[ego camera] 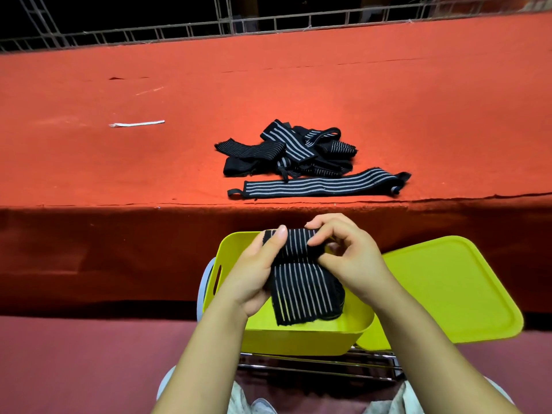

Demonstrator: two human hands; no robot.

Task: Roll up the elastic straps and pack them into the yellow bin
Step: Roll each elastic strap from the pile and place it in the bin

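Left hand curled round the left side of a black elastic strap, thumb pressed flat across the top of the rolled part. Right hand pinching the roll's right end, fingers bent tightly over it. Strap held above the yellow bin, upper part wound into a short roll, loose tail hanging down flat toward the bin's inside; ribbed knit, thin pale stripes running lengthwise, frayed cut edge at the bottom.

Bin of smooth glossy plastic, rounded corners, oval handle slot in its left wall; contents mostly hidden behind hands and strap, only bare yellow wall visible near the front. Resting on a chrome wire rack. Just beside it on the right, touching or nearly so, a flat yellow lid of the same plastic, tilted, with a raised rim and rounded corners.

Beyond, on the red felt-covered table, a tangled pile of straps, black with grey stripes, some with loop ends. Just in front of the pile, one single strap laid out nearly straight close to the table's edge. Well apart to the left, a thin white strip. Felt surface matte and fuzzy, with seams and small tears.
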